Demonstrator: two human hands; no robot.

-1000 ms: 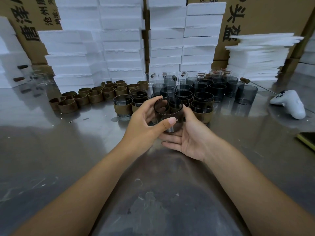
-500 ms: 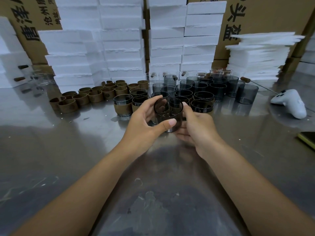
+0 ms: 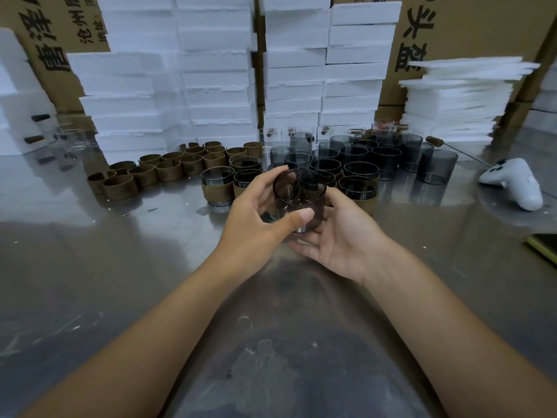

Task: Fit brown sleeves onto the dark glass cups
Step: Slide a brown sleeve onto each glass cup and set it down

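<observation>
A bare dark glass cup (image 3: 299, 200) is held above the steel table, tilted toward me. My left hand (image 3: 256, 218) grips its left side, thumb across the front. Under and beside its right side lies my right hand (image 3: 340, 236), palm up, fingers fairly straight and touching the base. Behind stand several bare dark cups (image 3: 358, 155). Three cups with brown sleeves on them (image 3: 217, 190) stand just beyond my hands. Loose brown sleeves (image 3: 168, 168) lie in rows to the left.
White foam blocks (image 3: 217, 73) and cardboard boxes wall off the back. A stack of foam sheets (image 3: 455, 101) stands at back right, with a white game controller (image 3: 515, 182) before it. Several clear glasses (image 3: 72, 140) stand at back left. A yellow-edged object (image 3: 545, 245) lies at the right edge.
My right hand turned back palm-up beneath the cup after curling behind it half a second ago. The cup stays in my left hand at about the same spot.
</observation>
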